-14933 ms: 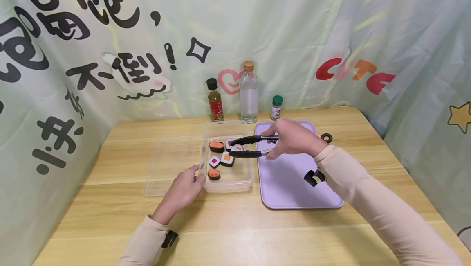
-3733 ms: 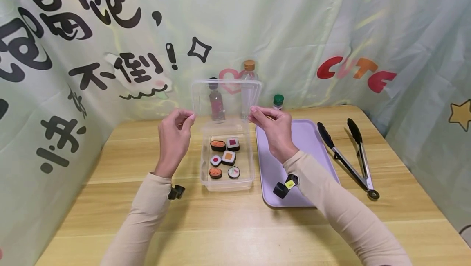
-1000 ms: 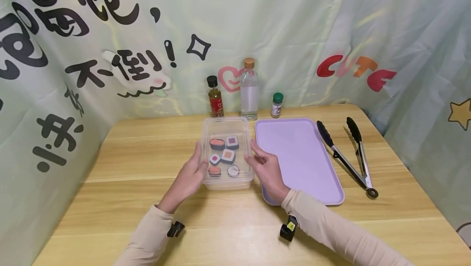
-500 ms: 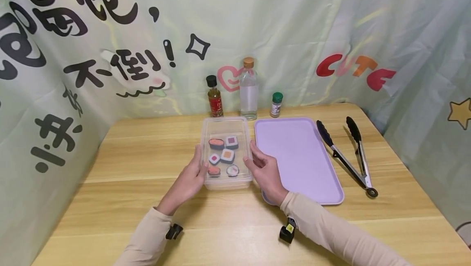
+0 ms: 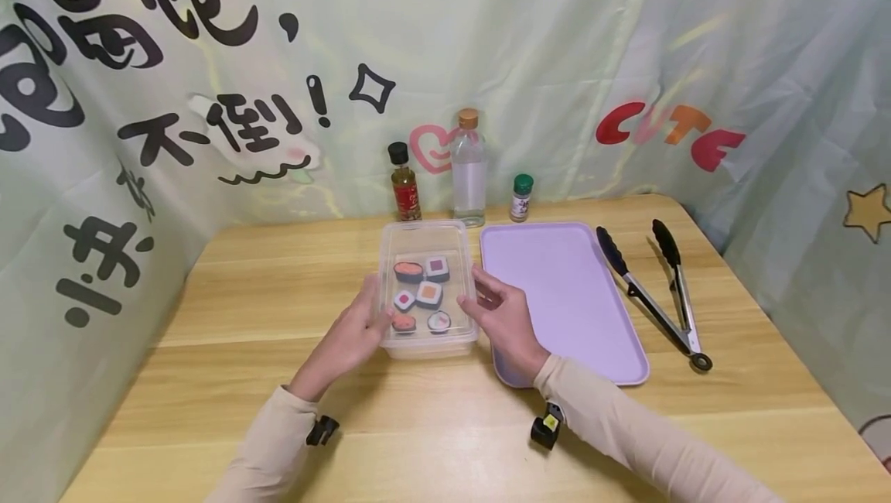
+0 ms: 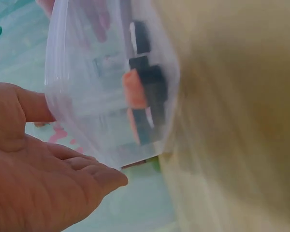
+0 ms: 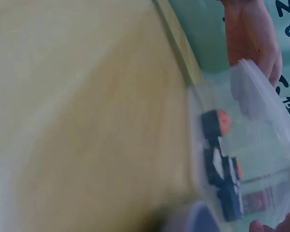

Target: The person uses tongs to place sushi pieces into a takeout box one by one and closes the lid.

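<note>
A clear plastic food container (image 5: 418,240) stands on the table with its translucent lid on. Several sushi pieces (image 5: 429,294) show through it, some topped orange and some rolled in black around white. At its left side is my left hand (image 5: 351,337), slightly blurred; in the left wrist view its fingers are extended and the thumb meets the container wall. My right hand (image 5: 508,325) holds the right edge, thumb over the lid rim and index finger along the side. Its other fingertips are hidden in the head view.
A lilac tray (image 5: 567,294) lies right of the container. Black-and-silver tongs (image 5: 661,306) rest spread beyond it. Behind stand a red-labelled bottle (image 5: 406,186), a tall clear bottle (image 5: 469,174) and a green-capped jar (image 5: 521,197), near the curtain (image 5: 543,46).
Tongs went from my right hand to the table earlier. Both hands then lifted the lid, and it now covers the container. Lately only my left hand shifts slightly.
</note>
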Motion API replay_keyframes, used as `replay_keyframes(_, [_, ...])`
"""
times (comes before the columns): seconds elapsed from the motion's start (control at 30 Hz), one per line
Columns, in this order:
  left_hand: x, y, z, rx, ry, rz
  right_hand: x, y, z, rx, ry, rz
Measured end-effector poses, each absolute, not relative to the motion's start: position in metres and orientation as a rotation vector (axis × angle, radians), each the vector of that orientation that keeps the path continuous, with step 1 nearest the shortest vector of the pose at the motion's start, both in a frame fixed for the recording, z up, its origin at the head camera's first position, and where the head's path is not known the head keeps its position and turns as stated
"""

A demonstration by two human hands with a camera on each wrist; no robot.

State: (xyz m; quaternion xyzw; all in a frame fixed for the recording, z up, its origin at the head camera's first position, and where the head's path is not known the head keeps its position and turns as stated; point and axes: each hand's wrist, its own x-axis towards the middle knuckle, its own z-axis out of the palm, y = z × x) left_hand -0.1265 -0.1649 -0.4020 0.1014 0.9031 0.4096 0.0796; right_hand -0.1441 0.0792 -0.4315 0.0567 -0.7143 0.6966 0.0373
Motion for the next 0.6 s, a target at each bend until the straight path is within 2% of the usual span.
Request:
replay_keyframes(0.2, [-0.145, -0.164, -0.39, 0.322, 2.842, 1.036, -0.166, 0.082, -0.418, 0.296, -2.358, 1.859])
replay_keyframes(0.6, [-0.207, -0.146, -0.386, 0.445, 2.979, 0.72, -0.226, 0.061, -0.403, 0.644, -2.773, 1.151])
